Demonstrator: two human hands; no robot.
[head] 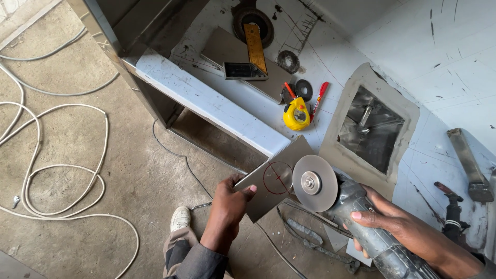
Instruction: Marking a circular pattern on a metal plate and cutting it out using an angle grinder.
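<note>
Grinder work is in hand at the corner of a white, scuffed workbench [444, 57]: the left hand [230, 199] pinches a small steel plate [271, 178] by its lower edge, thumb on top and fingers curled shut beneath it, holding the plate out past the bench corner, above the concrete floor [77, 139]. A red circle with a cross [277, 177] is drawn on the plate's face. The right hand [398, 227] is wrapped closed around the body of an angle grinder [356, 217], whose disc [315, 182] sits just beside the red circle and seems to overlap the plate's right edge, though whether it touches the metal is hard to tell from this angle. By the look of it, the step is lining the disc up on the marked circle; the next move would call for a firm hold on the plate and a steady wheel kept on the line. On the bench lie a yellow tape measure [296, 114], a red marker [319, 98], a try square [253, 51] and spare discs [288, 61]. White cable [62, 170] loops over the floor.
</note>
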